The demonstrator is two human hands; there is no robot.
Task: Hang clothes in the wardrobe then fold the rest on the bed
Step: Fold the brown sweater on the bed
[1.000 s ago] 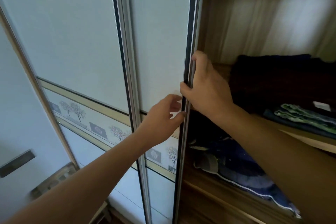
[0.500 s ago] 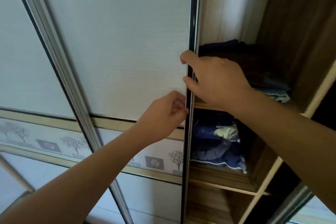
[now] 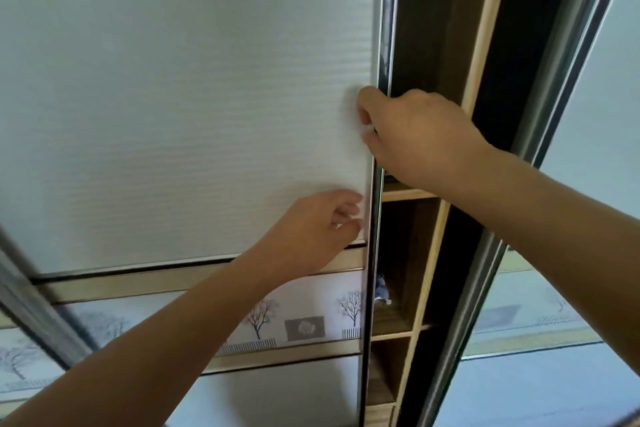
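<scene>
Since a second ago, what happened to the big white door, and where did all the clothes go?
The sliding door slid to the right, so the open gap shrank to a narrow strip. It now covers nearly everything inside; only a bit of blue cloth shows. Nothing was let go: the right hand and left hand still grip the door's edge.

Home bedroom: sliding-door wardrobe (image 3: 194,107), wooden shelves (image 3: 405,191) inside.
</scene>
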